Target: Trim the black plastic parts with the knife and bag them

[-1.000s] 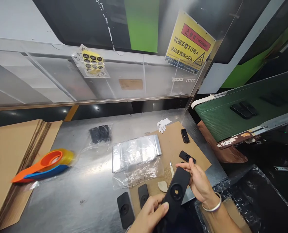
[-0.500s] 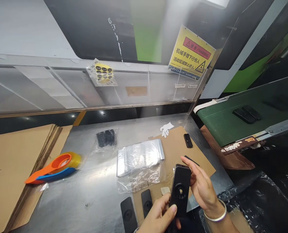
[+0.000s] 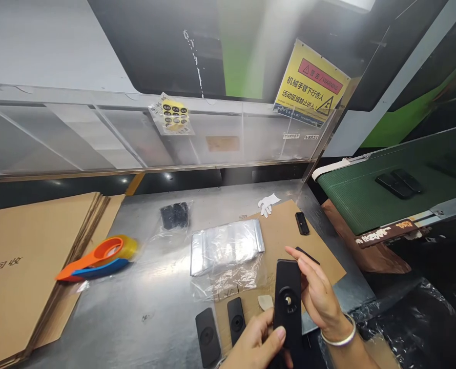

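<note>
A long black plastic part [image 3: 288, 282] with a round recess and a hole stands tilted up before me. My left hand [image 3: 261, 335] is closed around its lower left side, thumb on the front face. Along its upper right edge lies my right hand [image 3: 320, 292], fingers stretched out and touching it; the thumb is hidden. Two similar black parts, one [image 3: 207, 335] on the metal table and another [image 3: 236, 320] on cardboard, lie left of my left hand. A thin black piece [image 3: 307, 254] shows behind my right fingers.
A stack of clear plastic bags [image 3: 228, 248] lies mid-table [image 3: 143, 287]. Further out are a white glove [image 3: 268, 204], a small black part [image 3: 302, 223] and bagged black pieces [image 3: 174, 215]. An orange-blue tape dispenser [image 3: 97, 259] and cardboard sheets [image 3: 20, 266] occupy the left; a green conveyor [image 3: 351, 189] runs right.
The view has shifted slightly, so most things appear further right. The black part has turned a little, its front facing me more squarely. Both hands stay on it.
</note>
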Available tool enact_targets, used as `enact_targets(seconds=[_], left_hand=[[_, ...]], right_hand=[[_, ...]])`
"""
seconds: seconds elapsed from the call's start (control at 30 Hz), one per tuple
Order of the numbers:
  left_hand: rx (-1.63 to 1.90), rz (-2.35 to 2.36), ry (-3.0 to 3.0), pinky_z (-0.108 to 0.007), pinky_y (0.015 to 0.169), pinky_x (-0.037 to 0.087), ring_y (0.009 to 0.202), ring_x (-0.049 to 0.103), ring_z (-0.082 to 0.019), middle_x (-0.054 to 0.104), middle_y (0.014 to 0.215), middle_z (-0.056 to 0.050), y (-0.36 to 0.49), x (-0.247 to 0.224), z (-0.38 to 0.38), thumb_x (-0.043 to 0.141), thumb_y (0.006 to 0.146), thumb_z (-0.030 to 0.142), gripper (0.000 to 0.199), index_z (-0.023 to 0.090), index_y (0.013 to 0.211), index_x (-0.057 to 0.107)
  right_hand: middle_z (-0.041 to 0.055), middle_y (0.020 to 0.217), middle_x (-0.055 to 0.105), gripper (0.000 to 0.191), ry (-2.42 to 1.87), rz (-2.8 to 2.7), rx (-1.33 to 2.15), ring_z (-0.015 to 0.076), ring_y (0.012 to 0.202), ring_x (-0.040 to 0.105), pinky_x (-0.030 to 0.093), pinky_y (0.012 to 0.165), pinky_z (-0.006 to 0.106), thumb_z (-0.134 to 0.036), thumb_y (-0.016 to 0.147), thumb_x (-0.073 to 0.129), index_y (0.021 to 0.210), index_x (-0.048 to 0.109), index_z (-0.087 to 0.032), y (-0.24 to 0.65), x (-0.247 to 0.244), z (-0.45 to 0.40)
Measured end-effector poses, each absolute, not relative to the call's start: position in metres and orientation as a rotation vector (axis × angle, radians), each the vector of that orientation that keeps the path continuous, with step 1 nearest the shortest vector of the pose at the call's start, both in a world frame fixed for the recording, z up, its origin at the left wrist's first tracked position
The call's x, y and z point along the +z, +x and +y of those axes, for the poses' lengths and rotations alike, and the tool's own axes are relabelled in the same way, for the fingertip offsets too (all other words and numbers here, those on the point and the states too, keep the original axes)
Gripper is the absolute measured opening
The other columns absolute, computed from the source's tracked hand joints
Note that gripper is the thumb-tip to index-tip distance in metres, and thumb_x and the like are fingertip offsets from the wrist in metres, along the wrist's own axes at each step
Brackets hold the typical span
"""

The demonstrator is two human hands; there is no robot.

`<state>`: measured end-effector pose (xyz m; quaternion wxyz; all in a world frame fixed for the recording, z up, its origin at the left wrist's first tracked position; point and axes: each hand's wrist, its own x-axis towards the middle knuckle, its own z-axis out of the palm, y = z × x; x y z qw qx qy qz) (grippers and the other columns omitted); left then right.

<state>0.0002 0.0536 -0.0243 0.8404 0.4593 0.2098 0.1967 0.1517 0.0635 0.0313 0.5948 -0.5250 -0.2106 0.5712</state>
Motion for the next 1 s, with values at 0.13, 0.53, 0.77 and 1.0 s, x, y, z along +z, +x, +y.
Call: enact_targets(seconds=[0.13, 0.53, 0.77, 1.0], left_hand=[[0.42, 0.484, 0.995, -0.023, 0.053, 0.039, 0.057, 0.058, -0.014, 0.055, 0.069, -0.003, -0.002, -0.022, 0.054, 0.05, 0.079, 0.05, 0.041, 0.012, 0.095, 0.052], [0.515, 0.712, 1.061, -0.026, 0.056, 0.039, 0.058, 0.056, -0.014, 0.052, 0.069, -0.001, -0.008, -0.022, 0.057, 0.051, 0.078, 0.049, 0.037, 0.013, 0.083, 0.052], [0.486, 0.716, 1.07, -0.025, 0.055, 0.036, 0.058, 0.054, -0.015, 0.056, 0.065, -0.003, -0.014, -0.016, 0.058, 0.05, 0.078, 0.051, 0.038, 0.013, 0.079, 0.052], [0.515, 0.908, 1.315, -0.024, 0.048, 0.024, 0.053, 0.034, -0.011, 0.037, 0.057, 0.003, -0.012, -0.028, 0.045, 0.044, 0.08, 0.052, 0.037, 0.017, 0.072, 0.051]], right_hand=[[0.001, 0.08, 0.066, 0.037, -1.217, -0.52, 1.383, 0.0147, 0.074, 0.056, 0.042, 0.065, 0.023, -0.04, 0.08, 0.057, 0.113, 0.058, -0.022, 0.151, 0.032, 0.063], [0.0026, 0.108, 0.06, 0.048, -1.191, -0.83, 1.439, 0.0177, 0.097, 0.053, 0.037, 0.088, 0.031, -0.028, 0.08, 0.058, 0.125, 0.044, -0.026, 0.159, 0.027, 0.06], [0.0035, 0.095, 0.06, 0.041, -1.218, -1.007, 1.457, 0.0181, 0.088, 0.055, 0.043, 0.078, 0.031, -0.027, 0.076, 0.063, 0.115, 0.049, -0.022, 0.166, 0.032, 0.063], [-0.001, 0.08, 0.056, 0.032, -1.335, -1.036, 1.377, 0.0139, 0.072, 0.052, 0.043, 0.065, 0.026, -0.032, 0.072, 0.067, 0.097, 0.051, -0.021, 0.163, 0.021, 0.063]])
